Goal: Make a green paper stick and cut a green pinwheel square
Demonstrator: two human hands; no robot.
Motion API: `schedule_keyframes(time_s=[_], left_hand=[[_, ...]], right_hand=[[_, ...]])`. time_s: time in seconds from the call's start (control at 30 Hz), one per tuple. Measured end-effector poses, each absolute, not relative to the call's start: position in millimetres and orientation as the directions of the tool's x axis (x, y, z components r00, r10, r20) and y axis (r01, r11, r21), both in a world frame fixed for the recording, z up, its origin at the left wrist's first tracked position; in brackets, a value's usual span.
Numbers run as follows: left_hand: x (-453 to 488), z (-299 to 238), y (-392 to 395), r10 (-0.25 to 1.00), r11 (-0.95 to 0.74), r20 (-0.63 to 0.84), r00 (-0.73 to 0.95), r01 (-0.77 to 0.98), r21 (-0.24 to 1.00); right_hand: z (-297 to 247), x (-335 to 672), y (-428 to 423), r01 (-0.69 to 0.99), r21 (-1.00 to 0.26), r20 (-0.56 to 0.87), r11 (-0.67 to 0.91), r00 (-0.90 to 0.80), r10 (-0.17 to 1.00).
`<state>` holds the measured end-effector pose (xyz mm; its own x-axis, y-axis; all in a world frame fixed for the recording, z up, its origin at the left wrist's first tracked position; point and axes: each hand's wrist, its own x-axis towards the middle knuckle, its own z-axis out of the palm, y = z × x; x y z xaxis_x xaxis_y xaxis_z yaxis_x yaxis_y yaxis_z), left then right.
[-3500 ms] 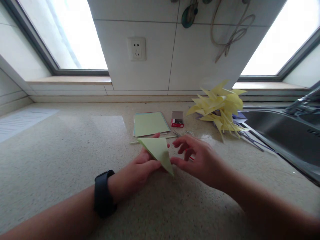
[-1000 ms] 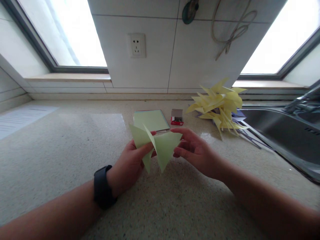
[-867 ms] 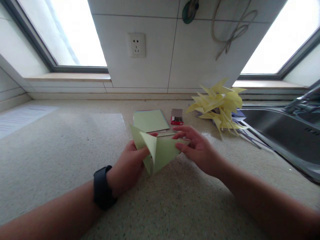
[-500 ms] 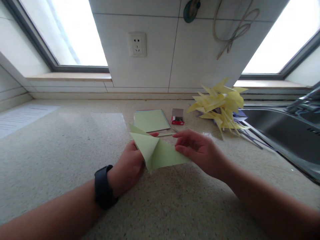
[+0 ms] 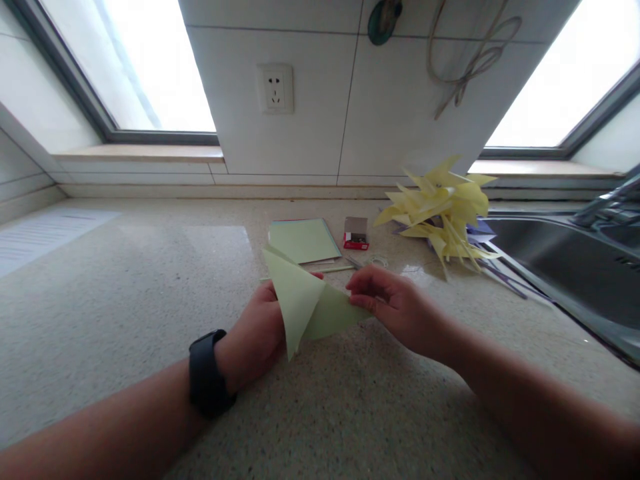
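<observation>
A sheet of pale green paper [image 5: 297, 293], partly cut and with flaps standing up, is held above the counter. My left hand [image 5: 260, 327], wearing a black watch, is closed on it from the left and below; most of its fingers are hidden behind the sheet. At the right corner my right hand [image 5: 393, 303] pinches the paper between thumb and fingers. Just beyond the hands lie a thin pale stick [image 5: 336, 269] and what looks like the tip of scissors [image 5: 354, 263], largely covered by my right hand.
Behind the hands lie a stack of green paper [image 5: 306, 241] and a small red box [image 5: 355, 233]. Several yellow paper pinwheels [image 5: 440, 207] are heaped at the back right, beside the metal sink [image 5: 575, 273]. A printed sheet [image 5: 50, 233] rests at the far left.
The paper has turned in my hands, its left flap now hanging lower and more upright. My right hand has shifted slightly left, closing onto the right corner.
</observation>
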<state>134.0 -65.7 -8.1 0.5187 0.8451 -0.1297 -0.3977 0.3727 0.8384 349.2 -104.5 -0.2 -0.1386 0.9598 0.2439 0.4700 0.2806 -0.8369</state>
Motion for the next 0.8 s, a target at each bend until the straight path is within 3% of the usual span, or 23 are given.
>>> schedule_keyframes(time_s=[0.27, 0.5, 0.8], left_hand=[[133.8, -9.7, -64.8, 0.845, 0.317, -0.095, 0.526, -0.35, 0.881], [135.3, -9.5, -64.6, 0.846, 0.342, -0.107, 0.522, -0.378, 0.86], [135.5, -7.7, -65.0, 0.851, 0.368, -0.16, 0.5, -0.351, 0.861]], right_hand=[[-0.7, 347.1, -111.8, 0.609, -0.698, 0.284, 0.377, -0.247, 0.926], [5.5, 349.7, -116.4, 0.65, -0.434, 0.421, 0.624, -0.466, 0.778], [9.3, 354.9, -114.7, 0.731, -0.154, 0.495, 0.664, -0.525, 0.693]])
